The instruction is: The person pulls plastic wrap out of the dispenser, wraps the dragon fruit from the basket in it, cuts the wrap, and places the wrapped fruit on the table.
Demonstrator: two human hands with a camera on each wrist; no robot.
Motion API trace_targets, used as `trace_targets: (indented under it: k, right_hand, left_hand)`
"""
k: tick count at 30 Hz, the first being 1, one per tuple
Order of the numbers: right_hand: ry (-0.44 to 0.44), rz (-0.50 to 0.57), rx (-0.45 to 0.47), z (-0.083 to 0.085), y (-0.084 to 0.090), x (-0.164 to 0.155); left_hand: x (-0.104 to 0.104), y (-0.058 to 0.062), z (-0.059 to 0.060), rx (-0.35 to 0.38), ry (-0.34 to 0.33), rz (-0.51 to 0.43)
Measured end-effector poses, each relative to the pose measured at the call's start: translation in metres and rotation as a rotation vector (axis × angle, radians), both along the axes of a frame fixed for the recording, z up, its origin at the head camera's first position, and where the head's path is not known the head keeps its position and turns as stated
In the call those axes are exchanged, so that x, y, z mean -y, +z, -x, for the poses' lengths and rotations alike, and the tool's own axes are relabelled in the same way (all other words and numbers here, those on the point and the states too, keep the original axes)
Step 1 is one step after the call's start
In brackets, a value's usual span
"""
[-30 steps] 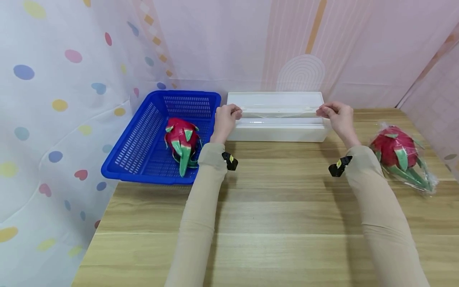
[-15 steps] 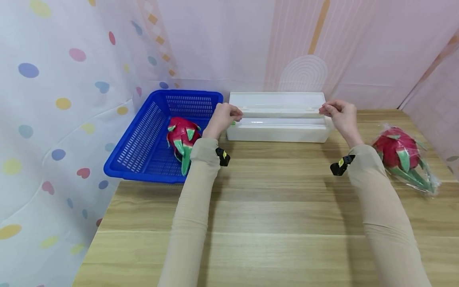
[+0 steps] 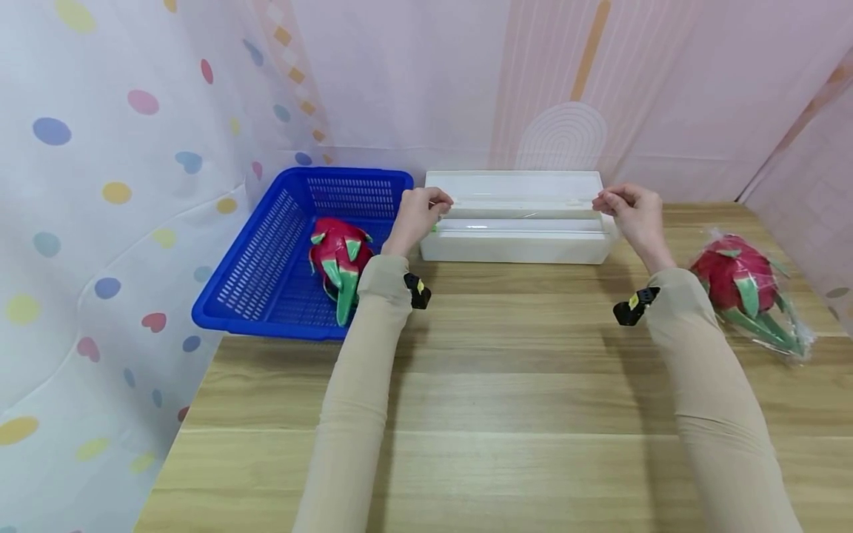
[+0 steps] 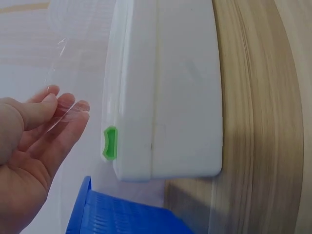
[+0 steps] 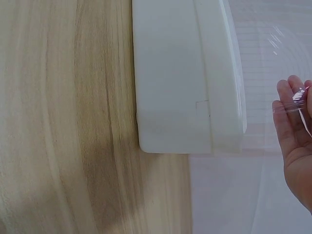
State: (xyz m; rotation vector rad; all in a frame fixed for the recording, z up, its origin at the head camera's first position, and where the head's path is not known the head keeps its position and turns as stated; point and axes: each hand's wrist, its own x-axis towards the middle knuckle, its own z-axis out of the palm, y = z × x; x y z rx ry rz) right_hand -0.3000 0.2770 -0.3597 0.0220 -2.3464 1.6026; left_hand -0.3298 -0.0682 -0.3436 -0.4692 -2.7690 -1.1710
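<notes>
Both hands, left and right, pinching clear film stretched above the white dispenser box, grips closed.

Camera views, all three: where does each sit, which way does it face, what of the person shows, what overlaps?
Head: worn high, faces forward and down at the wooden table; both beige sleeves, left hand, right hand.
Left wrist: beside the left hand, faces the white plastic cling-film dispenser box, green slider tab, blue plastic basket.
Right wrist: faces the box's other end; right-hand fingers pinch clear film.
Shared: box, table.
</notes>
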Motion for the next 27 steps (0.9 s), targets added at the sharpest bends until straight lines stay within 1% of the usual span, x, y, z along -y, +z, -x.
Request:
trace_targets:
  k: [4,6,9,12,15,19,23,27]
  right_hand:
    - [0.005,0.019,-0.01,0.0004,0.0001,-0.0007]
    - [0.009,0.034,-0.016,0.0002,0.0002,-0.0012]
    - [0.017,0.055,-0.018,-0.0006,0.0004,-0.002]
    - [0.019,0.054,-0.014,-0.0015,0.0005,-0.0025]
    - [0.022,0.045,-0.016,-0.0016,0.0007,-0.0022]
    - [0.031,0.042,-0.023,-0.0014,0.0017,-0.0011]
    - [0.028,0.042,-0.027,-0.0014,0.0043,-0.0002]
    - [0.024,0.024,-0.031,-0.0016,0.0076,0.0002]
  left_hand:
    - [-0.0039,-0.0027,-0.0003,0.022,0.021,-0.101]
    - [-0.0059,-0.0044,-0.0002,0.044,0.038,-0.129]
    - [-0.0073,-0.006,-0.001,0.087,0.068,-0.13]
    - [-0.007,-0.0057,-0.0023,0.106,0.095,-0.094]
    - [-0.006,-0.0037,-0.003,0.087,0.114,-0.057]
    - [-0.0036,0.0004,-0.0027,0.034,0.122,-0.021]
    - [-0.0013,0.0025,-0.0014,0.009,0.098,-0.032]
    - [0.0016,0.0015,0.0013,-0.006,0.065,-0.062]
